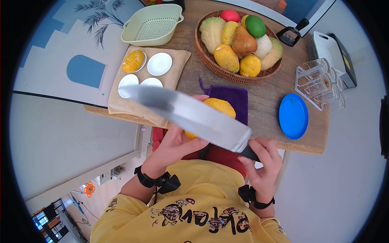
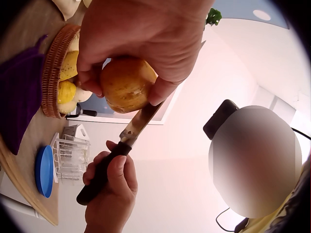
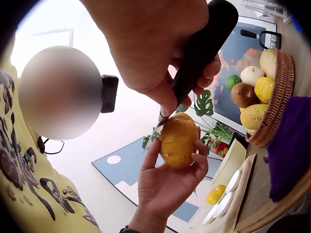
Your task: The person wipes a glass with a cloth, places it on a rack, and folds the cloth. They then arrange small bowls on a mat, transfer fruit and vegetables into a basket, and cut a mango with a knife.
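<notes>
My left hand (image 1: 175, 146) grips a yellow oval fruit (image 3: 179, 143) over the front edge of the table, its fingers and thumb around the sides. Thin lines cross the fruit's skin in the right wrist view. My right hand (image 1: 264, 164) holds a large kitchen knife (image 1: 202, 121) by its black handle (image 2: 103, 174). The broad blade spans in front of the fruit in the head view and hides part of it. In the right wrist view, the blade lies right at the fruit's upper side. A purple cloth pouch (image 1: 240, 97) lies just behind the fruit.
On a beige cloth (image 1: 178, 60) at left are white dishes (image 1: 159, 64), one bearing a scored yellow fruit (image 1: 132, 61). A green colander (image 1: 152, 26) stands behind. A wicker basket (image 1: 202, 50) of fruit, a blue plate (image 1: 293, 116) and a rack of glasses (image 1: 324, 81) are farther right.
</notes>
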